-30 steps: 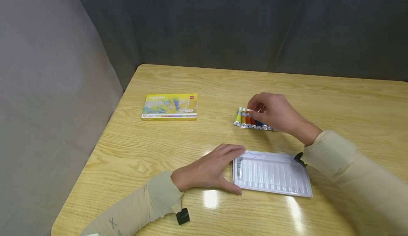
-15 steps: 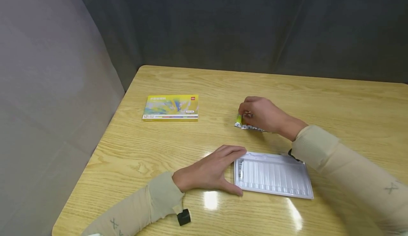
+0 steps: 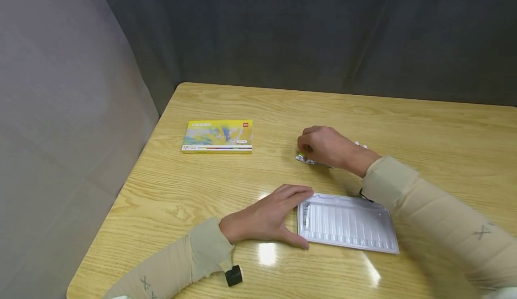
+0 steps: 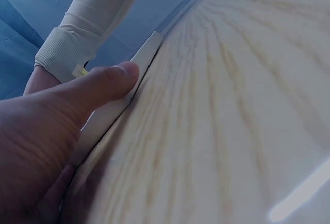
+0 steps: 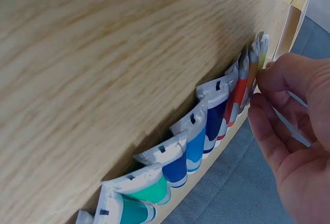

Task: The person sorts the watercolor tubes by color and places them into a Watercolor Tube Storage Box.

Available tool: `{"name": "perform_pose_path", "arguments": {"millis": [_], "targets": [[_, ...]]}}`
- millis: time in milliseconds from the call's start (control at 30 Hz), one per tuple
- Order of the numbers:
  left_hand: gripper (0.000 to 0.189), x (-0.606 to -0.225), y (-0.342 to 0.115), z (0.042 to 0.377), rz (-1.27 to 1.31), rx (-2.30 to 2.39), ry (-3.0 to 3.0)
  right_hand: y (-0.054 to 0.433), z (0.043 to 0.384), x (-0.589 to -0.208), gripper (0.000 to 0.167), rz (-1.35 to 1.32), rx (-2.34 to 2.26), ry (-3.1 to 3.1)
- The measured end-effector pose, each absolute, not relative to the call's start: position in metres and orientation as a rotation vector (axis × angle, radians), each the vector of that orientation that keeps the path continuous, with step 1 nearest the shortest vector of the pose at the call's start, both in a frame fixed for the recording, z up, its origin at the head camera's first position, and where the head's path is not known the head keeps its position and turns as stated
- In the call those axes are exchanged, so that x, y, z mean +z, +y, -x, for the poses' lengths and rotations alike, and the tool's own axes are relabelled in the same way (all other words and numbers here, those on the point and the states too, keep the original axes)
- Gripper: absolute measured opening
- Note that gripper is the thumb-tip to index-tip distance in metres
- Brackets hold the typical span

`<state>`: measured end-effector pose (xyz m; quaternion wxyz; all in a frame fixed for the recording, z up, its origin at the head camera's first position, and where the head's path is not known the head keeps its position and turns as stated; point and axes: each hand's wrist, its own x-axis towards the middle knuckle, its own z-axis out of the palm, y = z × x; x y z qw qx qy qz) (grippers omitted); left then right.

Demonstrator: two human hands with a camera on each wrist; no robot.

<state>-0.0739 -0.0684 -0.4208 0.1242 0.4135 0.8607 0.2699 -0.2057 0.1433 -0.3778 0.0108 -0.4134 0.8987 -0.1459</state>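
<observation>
My left hand (image 3: 268,218) grips the left end of a white plastic tray (image 3: 349,222), fingers at its far corner and thumb (image 4: 111,82) along its near side. A small silver-white tube (image 3: 306,216) lies in the tray's leftmost slot; the other slots look bare. Beyond the tray, my right hand (image 3: 325,146) is curled over a row of paint tubes. The right wrist view has its thumb and fingers around the yellow-green paint tube (image 5: 263,54) at the row's end. Beside that tube lie orange-red (image 5: 240,92), blue (image 5: 196,141) and green (image 5: 147,188) tubes, partly overlapping.
A yellow paint box (image 3: 218,136) lies flat at the back left of the wooden table (image 3: 194,186). Dark cloth (image 3: 282,29) hangs behind the table, and a grey sheet (image 3: 72,124) hangs at its left.
My right hand has moved left along the tubes to the yellow-green one at the end, with its fingers lowered over it. The left hand and the tray stay as they were.
</observation>
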Motion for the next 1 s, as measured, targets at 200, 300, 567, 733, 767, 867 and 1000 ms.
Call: {"name": "perform_pose_path", "arguments": {"millis": [200, 300, 567, 733, 767, 867, 1000], "targets": [[0.11, -0.421, -0.068, 0.074, -1.216, 0.776, 2.518, 0.143, 0.207, -0.379, 0.018, 1.331, -0.483, 2.803], [0.11, -0.421, -0.068, 0.074, -1.22, 0.769, 2.523, 0.142, 0.208, -0.38, 0.018, 1.32, -0.475, 2.791], [0.109, -0.422, -0.068, 0.073, -1.213, 0.777, 2.516, 0.135, 0.21, -0.381, 0.017, 1.406, -0.409, 2.78], [0.108, -0.422, -0.068, 0.073, -1.213, 0.783, 2.518, 0.131, 0.213, -0.382, 0.016, 1.462, -0.35, 2.788], [0.108, -0.422, -0.068, 0.073, -1.215, 0.779, 2.521, 0.13, 0.213, -0.382, 0.015, 1.459, -0.339, 2.789], [0.108, -0.422, -0.068, 0.073, -1.219, 0.762, 2.529, 0.128, 0.214, -0.381, 0.016, 1.455, -0.301, 2.79], [0.108, -0.422, -0.068, 0.074, -1.224, 0.747, 2.535, 0.125, 0.215, -0.382, 0.018, 1.449, -0.261, 2.775]]}}
